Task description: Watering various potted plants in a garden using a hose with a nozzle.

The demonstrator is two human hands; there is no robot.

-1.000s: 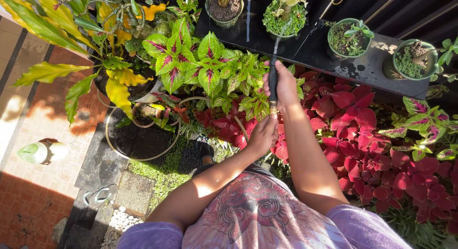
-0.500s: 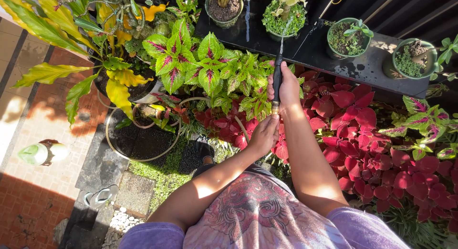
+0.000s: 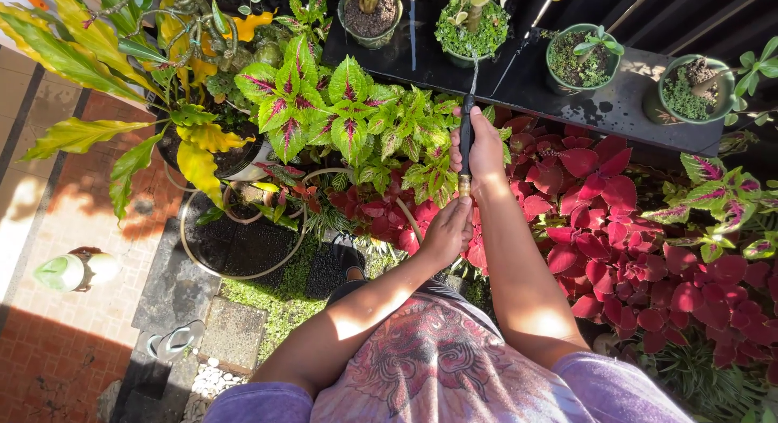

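Note:
My right hand [image 3: 485, 151] grips a black hose nozzle [image 3: 466, 131] that points up toward a small potted plant [image 3: 470, 30] on a dark shelf [image 3: 583, 107]. A thin stream of water leaves the nozzle's tip toward that pot. My left hand [image 3: 447, 228] sits just below, its fingers closed on the brass fitting [image 3: 464, 185] at the nozzle's lower end. Green and pink leafy plants [image 3: 340, 115] spread left of my hands, and dark red foliage [image 3: 616, 228] fills the right.
More small pots [image 3: 579, 58] [image 3: 689, 87] stand along the shelf. A big pot with yellow-green leaves [image 3: 186, 139] is at the left, a round hoop [image 3: 243, 228] below it. A sandal [image 3: 174, 338] and a pale bottle [image 3: 69, 269] lie on the brick floor.
The nozzle and both hands have shifted slightly left and up in the view as my head moved. The grip on the nozzle is unchanged.

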